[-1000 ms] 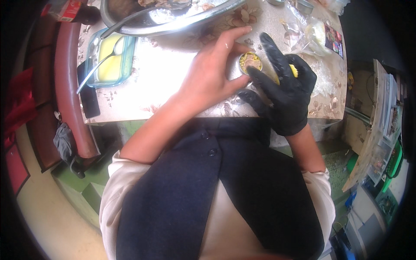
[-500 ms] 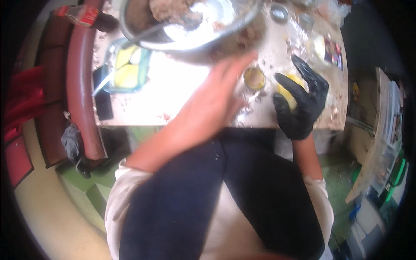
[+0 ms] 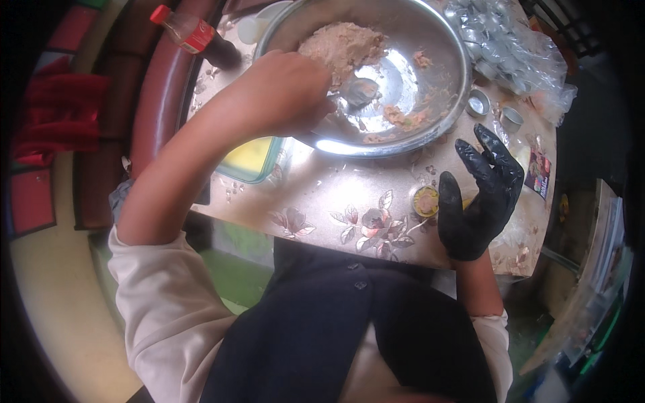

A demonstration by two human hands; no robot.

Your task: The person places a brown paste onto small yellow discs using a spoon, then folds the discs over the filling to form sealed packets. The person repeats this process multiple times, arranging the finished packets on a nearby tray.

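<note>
My left hand (image 3: pixel 292 91) reaches over the near left side of a large metal bowl (image 3: pixel 403 144), its fingers wrapped round a spoon handle. The metal spoon's (image 3: pixel 363 93) round end rests beside a mound of pinkish ground mixture (image 3: pixel 342 48). My right hand (image 3: pixel 480 198), in a black glove, hovers at the right of the table with fingers and thumb spread apart. Just left of its thumb stands a small round tin (image 3: pixel 425 201) with yellowish, filled contents. Something yellow shows in part behind the gloved hand; mostly it is hidden.
A glass dish of yellow food (image 3: pixel 248 160) lies under my left forearm. Behind it stands a dark drink bottle with a red cap (image 3: pixel 201 37). Small empty tins (image 3: pixel 478 104) and a clear bag of tins (image 3: pixel 510 50) sit right of the bowl. A printed packet (image 3: pixel 537 171) lies at the right edge.
My left hand has moved from the table up to the bowl and taken hold of the spoon. The gloved fingers have spread away from the yellow thing. The view has shifted, showing more of the bowl.
</note>
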